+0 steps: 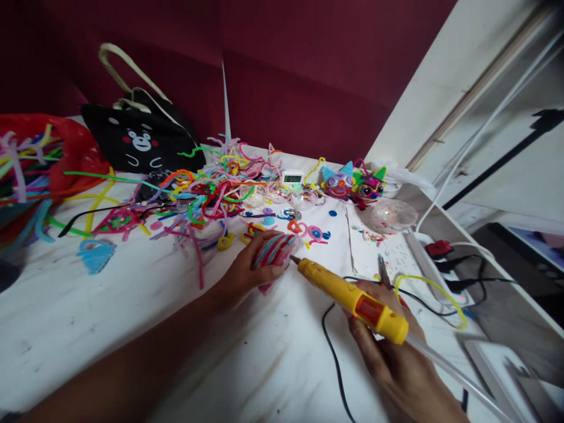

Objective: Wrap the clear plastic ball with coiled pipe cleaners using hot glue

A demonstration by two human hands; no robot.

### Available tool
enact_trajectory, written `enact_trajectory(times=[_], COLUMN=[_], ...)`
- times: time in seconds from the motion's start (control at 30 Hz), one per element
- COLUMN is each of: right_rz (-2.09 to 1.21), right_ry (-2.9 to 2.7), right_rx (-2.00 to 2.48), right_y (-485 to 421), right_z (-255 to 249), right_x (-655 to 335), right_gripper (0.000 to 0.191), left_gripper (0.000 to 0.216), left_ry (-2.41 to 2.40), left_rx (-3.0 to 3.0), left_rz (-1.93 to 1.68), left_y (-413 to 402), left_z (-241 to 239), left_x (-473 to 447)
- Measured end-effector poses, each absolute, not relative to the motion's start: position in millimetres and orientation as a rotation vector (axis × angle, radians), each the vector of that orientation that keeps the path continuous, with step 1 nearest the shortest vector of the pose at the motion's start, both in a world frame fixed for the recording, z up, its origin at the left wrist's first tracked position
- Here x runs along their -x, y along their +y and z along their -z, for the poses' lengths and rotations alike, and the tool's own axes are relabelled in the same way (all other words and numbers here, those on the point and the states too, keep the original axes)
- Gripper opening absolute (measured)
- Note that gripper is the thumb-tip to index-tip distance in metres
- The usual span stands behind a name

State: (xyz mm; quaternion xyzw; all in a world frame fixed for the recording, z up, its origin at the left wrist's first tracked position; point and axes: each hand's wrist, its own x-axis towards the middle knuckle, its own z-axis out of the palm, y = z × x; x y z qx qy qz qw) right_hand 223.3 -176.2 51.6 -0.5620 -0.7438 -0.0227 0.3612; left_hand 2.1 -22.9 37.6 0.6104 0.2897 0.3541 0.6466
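Note:
My left hand (pixel 243 265) is closed around a rounded craft piece (pixel 277 254) wound in red, pink and blue-grey pipe-cleaner stripes; my fingers cover part of it. In my right hand (pixel 396 358) is a yellow hot glue gun (pixel 335 286), its nozzle pointing left at the piece's right edge. Whether the tip touches the surface I cannot tell. A long clear glue stick (pixel 458 373) sticks out of the gun's back. Just beyond the piece lie small coiled pipe-cleaner shapes (pixel 316 234). Scissors (pixel 384 271) lie partly hidden behind my right hand.
Tangled pipe cleaners (pixel 220 191) spread across the back, near a black bag (pixel 141 138) and red plastic bag (pixel 83 150). Two decorated animal heads (pixel 338 181), a clear half-dome (pixel 393 215) and a small digital clock (pixel 292 178) stand behind. A power strip (pixel 434 267) and black cable (pixel 332 346) lie right.

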Motion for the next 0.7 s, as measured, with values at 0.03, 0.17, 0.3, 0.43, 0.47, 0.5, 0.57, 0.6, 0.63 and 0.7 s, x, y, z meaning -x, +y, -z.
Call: enact_trajectory(times=[0.03,0.17,0.3,0.43,0.47,0.5,0.57,0.6,0.63,0.7], right_rz=[0.050,0.049,0.009,0.027,0.045,0.061,0.099,0.115,0.125,0.114], right_ry=[-1.927,-1.930,-2.000,-1.950,-1.936,-1.920,-1.894,-1.888,-1.886,-1.904], right_rx=[1.446,1.443,1.423,1.418,1.421,1.430,1.451,1.450,1.442,1.424], right_y=[-176.3,-175.9,-174.7,-174.0,-173.7,-173.2,-172.1,-171.5,-171.1,-171.2], right_z=[-52.7,-57.5,-61.1,-60.7,-60.0,-59.3,-58.3,-58.1,-58.2,-59.0], right_x=[-222.6,-218.4,-214.9,-216.2,-217.1,-218.0,-219.2,-219.3,-219.2,-218.5], right_gripper=[0.043,0.039,0.037,0.040,0.040,0.040,0.036,0.034,0.033,0.033], left_gripper=[0.061,0.061,0.063,0.061,0.061,0.061,0.062,0.062,0.062,0.061], left_ry=[0.660,0.667,0.673,0.683,0.684,0.684,0.680,0.677,0.673,0.665], left_rx=[-1.382,-1.393,-1.400,-1.393,-1.400,-1.408,-1.423,-1.424,-1.422,-1.413], left_rz=[-0.813,-0.823,-0.816,-0.779,-0.779,-0.787,-0.812,-0.820,-0.822,-0.820], left_y=[-22.9,-22.5,-23.4,-24.1,-24.0,-23.8,-23.5,-23.4,-23.4,-23.2], left_z=[-37.2,-36.0,-37.0,-38.2,-38.2,-38.1,-37.6,-37.3,-37.0,-36.0], left_x=[-2.3,-2.5,-2.7,-2.6,-2.5,-2.4,-2.3,-2.4,-2.6,-2.9])
